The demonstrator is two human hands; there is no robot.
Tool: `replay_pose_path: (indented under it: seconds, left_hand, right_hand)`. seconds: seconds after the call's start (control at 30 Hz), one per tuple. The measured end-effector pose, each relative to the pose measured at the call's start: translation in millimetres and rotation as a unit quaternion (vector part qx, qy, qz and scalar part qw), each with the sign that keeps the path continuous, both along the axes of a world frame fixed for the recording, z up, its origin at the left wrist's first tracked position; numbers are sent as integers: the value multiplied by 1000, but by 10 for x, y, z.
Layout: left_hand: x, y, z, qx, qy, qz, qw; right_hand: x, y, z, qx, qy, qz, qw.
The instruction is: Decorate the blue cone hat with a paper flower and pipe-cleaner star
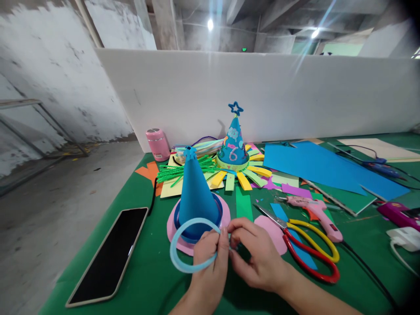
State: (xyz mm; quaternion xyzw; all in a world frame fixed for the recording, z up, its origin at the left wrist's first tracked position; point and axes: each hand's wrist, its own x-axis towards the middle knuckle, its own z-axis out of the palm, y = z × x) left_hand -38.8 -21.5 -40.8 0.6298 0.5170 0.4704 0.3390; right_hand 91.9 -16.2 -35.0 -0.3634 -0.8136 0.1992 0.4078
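A light blue pipe cleaner is bent into a ring. My left hand is closed on its right side, thumb pressed against the fingers. Close against it, my right hand pinches at the spot where the ends of the ring seem to meet; the fingers hide that join. Just behind the ring stands a blue paper cone with a fringed tip. The cone sits inside a dark blue band on a pink paper disc.
A decorated cone hat with a star stands behind, near green pipe cleaners. Scissors and a pink glue gun lie right. A phone lies left. A pink canister and blue sheet are further back.
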Motion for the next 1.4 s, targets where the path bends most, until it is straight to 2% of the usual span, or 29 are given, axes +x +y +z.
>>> replay_pose_path:
  seconds: [0.2, 0.37, 0.47, 0.57, 0.67, 0.73, 0.83, 0.87, 0.93, 1.0, 1.07, 1.13, 1.23, 1.3, 1.4]
  left_hand:
    - [13, 8, 104, -57, -71, 25, 996]
    - [13, 20, 128, -125, -131, 6, 983]
    - [2, 34, 139, -145, -134, -12, 980]
    - [-9, 63, 156, -160, -120, -34, 979]
    - [-8, 85, 160, -172, -119, -54, 976]
    - [-2, 86, 157, -189, -137, -66, 970]
    - [10, 79, 161, -241, -208, -83, 944]
    - [14, 77, 167, -260, -239, -88, 931]
    - [20, 77, 183, -293, -300, -92, 903]
    - [25, 82, 195, -323, -351, -90, 874]
    - [30, 85, 199, -343, -393, -86, 849]
    - [35, 84, 194, -351, -425, -76, 831]
    - [41, 75, 191, -351, -444, -64, 822]
    - [43, 69, 197, -347, -440, -54, 827]
    - [43, 68, 211, -324, -416, -42, 849]
  right_hand:
    - [37, 49, 2, -54, 56, 30, 997]
    - [61, 48, 13, -55, 75, 33, 995]
    - [75, 48, 40, -94, 95, 37, 990]
    - [90, 70, 68, -211, 132, 51, 967]
    - [104, 101, 69, -330, 191, 92, 920]
    - [105, 112, 50, -363, 225, 107, 898]
    - [91, 106, 10, -367, 245, 103, 891]
    - [83, 101, -1, -355, 244, 96, 898]
    - [69, 88, -16, -286, 223, 72, 929]
    - [61, 76, -23, -168, 171, 41, 970]
    - [63, 64, -28, -46, 102, 14, 994]
    - [72, 54, -33, 50, 42, -9, 998]
    - [91, 42, -34, 144, -15, -40, 989]
    - [100, 41, -28, 177, -34, -49, 982]
    - [104, 44, -22, 194, -45, -58, 978]
